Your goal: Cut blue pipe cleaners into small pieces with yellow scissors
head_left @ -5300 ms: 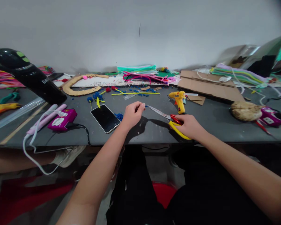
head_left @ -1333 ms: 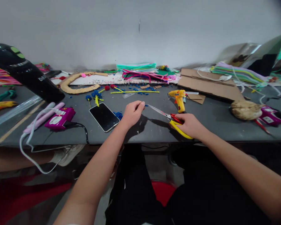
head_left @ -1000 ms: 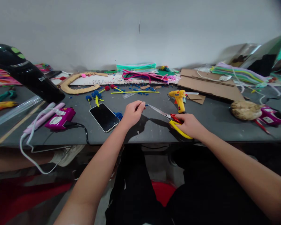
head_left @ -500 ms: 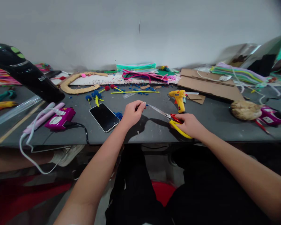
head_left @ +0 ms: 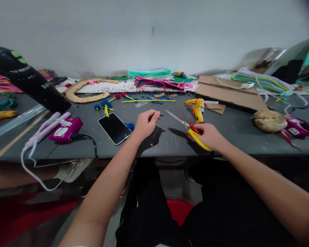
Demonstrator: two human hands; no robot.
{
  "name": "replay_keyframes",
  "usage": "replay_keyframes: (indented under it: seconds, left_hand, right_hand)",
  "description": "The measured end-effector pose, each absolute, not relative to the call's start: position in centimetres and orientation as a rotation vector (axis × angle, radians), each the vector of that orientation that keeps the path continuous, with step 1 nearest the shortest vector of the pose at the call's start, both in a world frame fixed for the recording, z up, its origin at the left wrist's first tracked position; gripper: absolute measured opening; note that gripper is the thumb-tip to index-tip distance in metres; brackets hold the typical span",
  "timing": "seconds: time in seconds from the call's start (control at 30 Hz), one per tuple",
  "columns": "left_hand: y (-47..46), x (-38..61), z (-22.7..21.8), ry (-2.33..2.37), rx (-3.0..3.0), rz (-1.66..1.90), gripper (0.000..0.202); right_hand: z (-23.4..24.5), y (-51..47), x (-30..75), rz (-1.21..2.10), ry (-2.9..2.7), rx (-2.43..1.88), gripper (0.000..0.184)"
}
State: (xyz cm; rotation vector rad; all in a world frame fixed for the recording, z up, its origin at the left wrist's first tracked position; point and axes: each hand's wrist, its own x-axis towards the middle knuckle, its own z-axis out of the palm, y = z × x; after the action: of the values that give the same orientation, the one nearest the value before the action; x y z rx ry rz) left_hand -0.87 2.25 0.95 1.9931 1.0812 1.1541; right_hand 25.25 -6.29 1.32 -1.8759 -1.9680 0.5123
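Note:
My left hand (head_left: 145,124) rests on the dark grey table (head_left: 170,140) with thumb and fingers pinched on a tiny blue piece that barely shows at the fingertips. My right hand (head_left: 207,136) grips the yellow-and-red handles of a pair of scissors (head_left: 187,127). The steel blades point up and left toward the left hand, their tip a short gap away from it. A small pile of blue bits (head_left: 130,126) lies just left of my left hand, beside a black phone (head_left: 114,128) lying face up.
A yellow glue gun (head_left: 197,109) stands behind the scissors. A magenta glue gun (head_left: 65,130) with a black cable lies left, a black device (head_left: 28,81) beyond it. Cardboard sheets (head_left: 228,92), pipe cleaners (head_left: 157,83), blue pompom stems (head_left: 104,105) and a curved cardboard arc (head_left: 84,92) lie toward the wall.
The scissors' blades have drawn back to the right and lifted slightly, so a gap has opened between their tip and my left fingertips. My left hand has stayed put.

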Motion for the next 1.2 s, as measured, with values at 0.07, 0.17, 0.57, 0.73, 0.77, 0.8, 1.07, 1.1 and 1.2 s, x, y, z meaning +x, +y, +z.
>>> replay_keyframes:
  seconds: [0.07, 0.17, 0.57, 0.73, 0.77, 0.8, 1.07, 1.1, 1.2]
  left_hand:
    - [2.32, -0.88, 0.88, 1.081, 1.982, 1.161, 0.037]
    - [2.40, -0.88, 0.80, 1.074, 1.976, 1.159, 0.034]
    - [2.49, -0.81, 0.66, 1.065, 1.966, 1.129, 0.025]
    - [2.49, -0.85, 0.67, 1.069, 1.987, 1.131, 0.025]
    - [2.48, -0.86, 0.68, 1.071, 1.991, 1.130, 0.025]
    - [2.46, -0.86, 0.71, 1.072, 1.995, 1.125, 0.025]
    - [2.28, -0.88, 0.92, 1.070, 2.004, 1.116, 0.025]
    - [2.29, -0.87, 0.90, 1.068, 2.004, 1.117, 0.026]
    - [2.34, -0.85, 0.81, 1.065, 1.997, 1.121, 0.026]
  right_hand:
    - [1.38, -6.32, 25.23, 0.521, -1.982, -1.869, 0.036]
    - [1.50, -6.32, 25.15, 0.532, -1.998, -1.858, 0.035]
    - [1.71, -6.17, 25.24, 0.558, -2.039, -1.839, 0.033]
    - [1.82, -6.16, 25.15, 0.577, -2.049, -1.831, 0.031]
    - [1.81, -6.16, 25.17, 0.578, -2.053, -1.829, 0.030]
    - [1.79, -6.16, 25.21, 0.575, -2.056, -1.828, 0.031]
    - [1.44, -5.84, 25.57, 0.534, -2.107, -1.822, 0.031]
    - [1.40, -5.82, 25.58, 0.528, -2.106, -1.823, 0.031]
    - [1.33, -5.89, 25.62, 0.541, -2.054, -1.820, 0.033]
